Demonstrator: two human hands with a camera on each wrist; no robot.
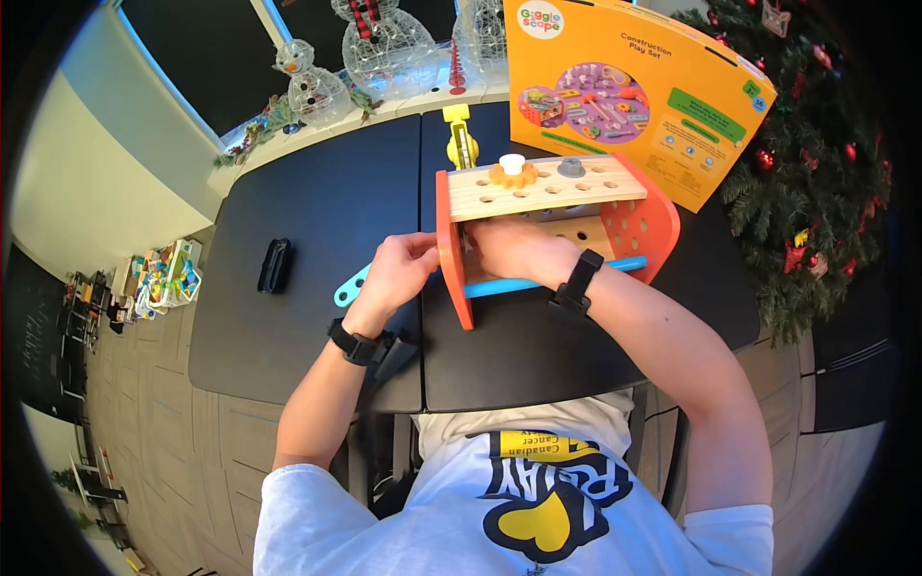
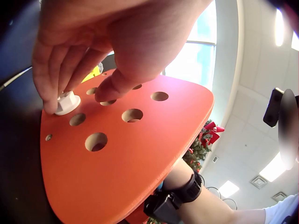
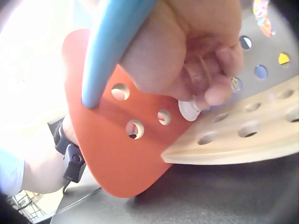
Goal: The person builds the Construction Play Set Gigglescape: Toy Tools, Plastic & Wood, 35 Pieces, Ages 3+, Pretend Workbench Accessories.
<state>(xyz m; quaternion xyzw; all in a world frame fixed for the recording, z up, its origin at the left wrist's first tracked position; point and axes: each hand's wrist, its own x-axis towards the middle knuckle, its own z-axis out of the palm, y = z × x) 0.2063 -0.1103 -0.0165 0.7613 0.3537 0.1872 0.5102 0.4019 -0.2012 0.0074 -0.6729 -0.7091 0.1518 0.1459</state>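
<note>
A wooden toy toolbox [image 1: 552,195] stands on the table, with orange-red side panels and a blue bar handle [image 1: 499,285]. My left hand [image 1: 399,272] is outside its left panel [image 2: 117,154]; the fingers grip a white hex-headed toy bolt [image 2: 68,103] set against that panel. The thumb lies apart from the bolt, over another hole. Reaching inside over the handle, my right hand [image 1: 519,248] has curled fingertips on a white flanged piece [image 3: 188,111] at the same panel's inner face. The fingers partly cover this piece.
An orange gear [image 1: 514,175] under a white bolt head and a grey bolt [image 1: 571,168] sit on the toolbox top. A yellow toy tool [image 1: 461,144] is behind. Left lie a turquoise perforated strip [image 1: 350,286] and black case [image 1: 276,266]. A yellow box [image 1: 634,96] stands behind.
</note>
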